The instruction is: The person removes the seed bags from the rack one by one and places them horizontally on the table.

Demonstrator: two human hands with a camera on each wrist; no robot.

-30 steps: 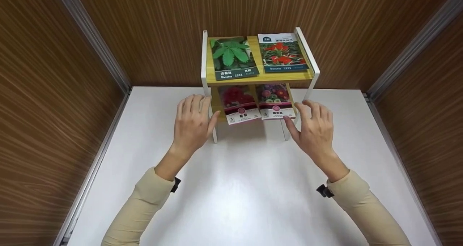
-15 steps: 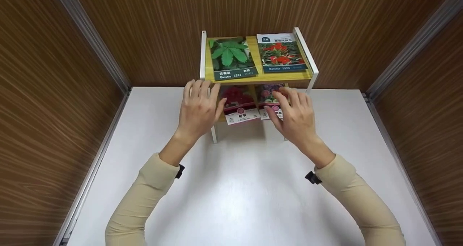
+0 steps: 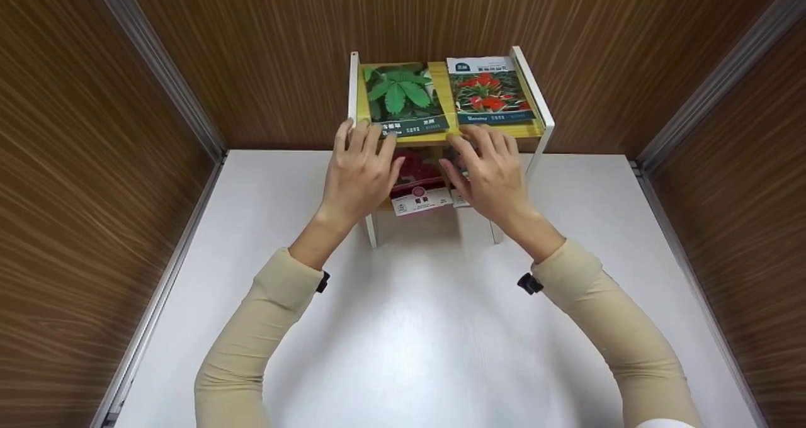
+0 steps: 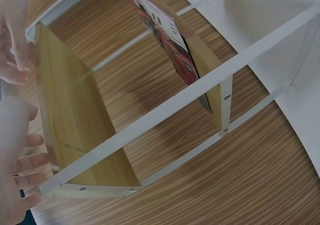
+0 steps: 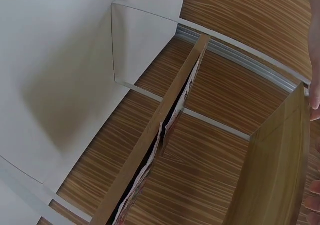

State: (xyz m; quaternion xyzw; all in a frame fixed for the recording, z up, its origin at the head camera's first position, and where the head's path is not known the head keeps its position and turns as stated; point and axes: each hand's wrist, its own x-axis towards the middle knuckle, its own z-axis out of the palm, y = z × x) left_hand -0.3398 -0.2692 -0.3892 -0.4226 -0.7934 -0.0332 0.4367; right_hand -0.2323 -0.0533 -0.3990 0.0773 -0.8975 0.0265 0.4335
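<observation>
A seed packet with green leaves (image 3: pixel 406 94) and one with red flowers (image 3: pixel 491 94) lie side by side on the upper board of a small two-tier shelf (image 3: pixel 446 94). My left hand (image 3: pixel 360 175) is at the board's front left edge, its fingertips overlapping the lower corner of the leaf packet. My right hand (image 3: pixel 494 175) is at the front edge below the red-flower packet, fingers loosely bent. Neither hand visibly holds anything; contact with the board cannot be told. On the lower board, a packet with a dark red flower (image 3: pixel 420 195) shows between the hands; another beside it is mostly hidden by my right hand.
The shelf has white side frames (image 3: pixel 532 91) and stands on a white table (image 3: pixel 409 327) against a brown wood-grain back wall (image 3: pixel 434 12). Similar wood-grain panels rise at left and right. In the left wrist view, the lower board (image 4: pixel 202 60) carries a packet.
Both hands have moved forward and inward, from beside the lower board up to the upper board's front edge. The shelf and packets look nearly unmoved.
</observation>
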